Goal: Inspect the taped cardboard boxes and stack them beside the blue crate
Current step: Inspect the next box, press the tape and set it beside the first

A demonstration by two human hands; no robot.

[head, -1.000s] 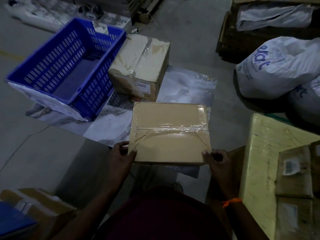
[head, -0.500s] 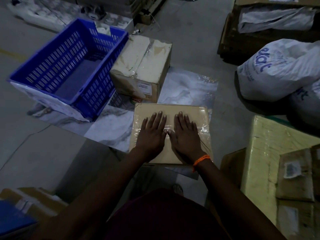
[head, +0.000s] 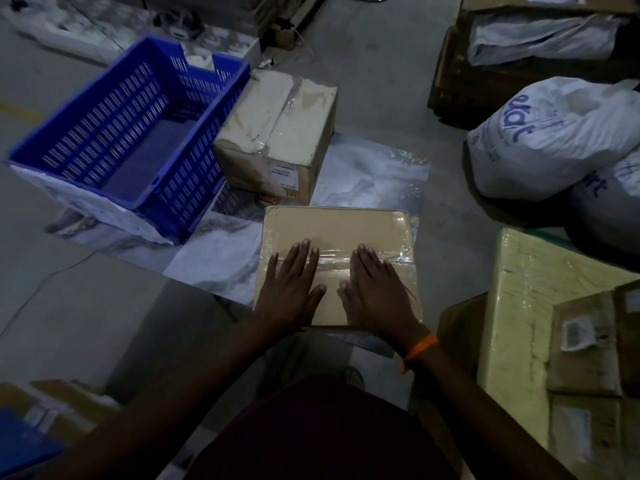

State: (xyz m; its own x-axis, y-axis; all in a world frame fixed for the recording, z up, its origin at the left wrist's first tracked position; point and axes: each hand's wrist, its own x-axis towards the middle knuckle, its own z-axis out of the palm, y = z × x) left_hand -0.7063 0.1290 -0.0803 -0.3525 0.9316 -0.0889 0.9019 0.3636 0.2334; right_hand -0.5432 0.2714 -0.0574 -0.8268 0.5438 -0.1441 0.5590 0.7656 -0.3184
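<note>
A flat taped cardboard box [head: 334, 230] lies in front of me, a strip of clear tape across its top. My left hand [head: 291, 289] and my right hand [head: 375, 292] both rest flat on its top, fingers straight, a small gap between them. Beyond it a second taped cardboard box [head: 280, 129] with a white label stands on the floor, touching the right side of the blue crate [head: 131, 133]. The crate looks empty inside.
Two white printed sacks [head: 554, 140] sit at the right. A yellowish wrapped block [head: 516, 306] with small labelled parcels [head: 585, 341] on it stands at the lower right. Dark pallets with a white bag [head: 540, 39] are at the back right. More cartons [head: 59, 407] lie at the lower left.
A second ago both hands gripped the box by its near corners. They then laid flat side by side on its top, and have now slid apart along the tape.
</note>
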